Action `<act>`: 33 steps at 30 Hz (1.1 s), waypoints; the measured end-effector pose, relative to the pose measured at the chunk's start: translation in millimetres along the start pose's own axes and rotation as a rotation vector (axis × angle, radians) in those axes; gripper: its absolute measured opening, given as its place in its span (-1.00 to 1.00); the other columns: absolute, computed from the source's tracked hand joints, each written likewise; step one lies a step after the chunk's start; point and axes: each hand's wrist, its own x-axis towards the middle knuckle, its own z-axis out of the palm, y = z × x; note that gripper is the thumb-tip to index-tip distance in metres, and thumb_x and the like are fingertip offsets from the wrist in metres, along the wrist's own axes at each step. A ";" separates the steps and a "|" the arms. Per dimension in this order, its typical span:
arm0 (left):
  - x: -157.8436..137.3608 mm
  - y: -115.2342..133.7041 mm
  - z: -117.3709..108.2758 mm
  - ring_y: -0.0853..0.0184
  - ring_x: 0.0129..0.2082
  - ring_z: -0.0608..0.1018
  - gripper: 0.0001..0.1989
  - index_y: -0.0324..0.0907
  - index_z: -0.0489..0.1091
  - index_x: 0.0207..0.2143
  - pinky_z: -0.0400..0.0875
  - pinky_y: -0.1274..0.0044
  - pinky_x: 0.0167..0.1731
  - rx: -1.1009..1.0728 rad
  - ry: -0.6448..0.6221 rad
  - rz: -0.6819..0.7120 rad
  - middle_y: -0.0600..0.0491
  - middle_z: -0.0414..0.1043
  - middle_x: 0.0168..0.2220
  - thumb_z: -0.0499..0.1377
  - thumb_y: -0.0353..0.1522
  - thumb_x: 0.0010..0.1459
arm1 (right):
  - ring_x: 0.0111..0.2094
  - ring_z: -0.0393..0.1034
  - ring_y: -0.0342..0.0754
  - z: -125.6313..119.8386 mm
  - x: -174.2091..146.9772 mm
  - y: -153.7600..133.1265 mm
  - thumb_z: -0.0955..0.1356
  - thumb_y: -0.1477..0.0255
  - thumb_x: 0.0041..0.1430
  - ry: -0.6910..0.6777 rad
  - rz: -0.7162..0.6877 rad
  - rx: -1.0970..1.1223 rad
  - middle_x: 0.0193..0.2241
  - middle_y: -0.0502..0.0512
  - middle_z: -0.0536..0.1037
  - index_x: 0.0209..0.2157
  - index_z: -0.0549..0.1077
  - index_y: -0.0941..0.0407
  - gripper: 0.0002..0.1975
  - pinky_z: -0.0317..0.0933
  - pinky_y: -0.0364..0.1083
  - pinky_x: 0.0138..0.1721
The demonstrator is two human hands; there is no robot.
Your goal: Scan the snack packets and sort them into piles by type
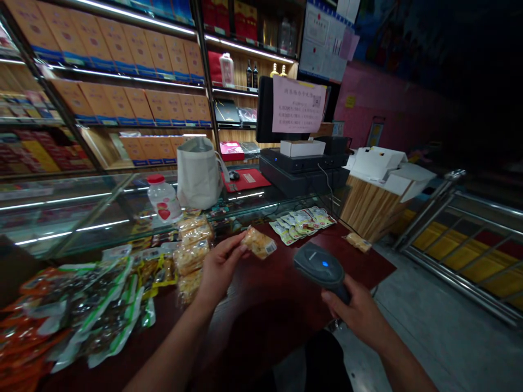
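Between the thumb and fingers of my left hand (220, 264) is a small clear-wrapped snack pack (259, 243), its barcode label at the right end. My right hand (359, 310) is wrapped round the handle of a dark grey barcode scanner (320, 267), which has a blue light on top. The scanner's head points left, a short way from the pack and apart from it. Beside my left hand stands a pile of similar wrapped snacks (192, 250). Another wrapped snack (358, 242) lies alone at the table's right end.
On the dark red table (261, 310) lie a row of green-and-white sachets (302, 224) and, at left, heaped snack bags (93, 305). Behind are a bottle with a red cap (163, 201), a white cloth bag (199, 174) and a monitor (265, 111). A metal railing (469, 245) stands right.
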 end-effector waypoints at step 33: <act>-44.0 -12.4 -9.6 0.11 -0.11 0.64 -0.47 -0.18 0.52 -0.03 0.64 0.29 -0.18 -0.070 0.098 -0.118 -0.08 0.59 -0.06 0.40 -0.13 -0.03 | -0.62 0.36 0.01 7.2 -29.5 12.4 0.41 0.01 0.07 0.031 0.117 -0.025 -0.61 -0.01 0.52 -0.28 0.54 0.06 -0.60 0.25 -0.07 -0.52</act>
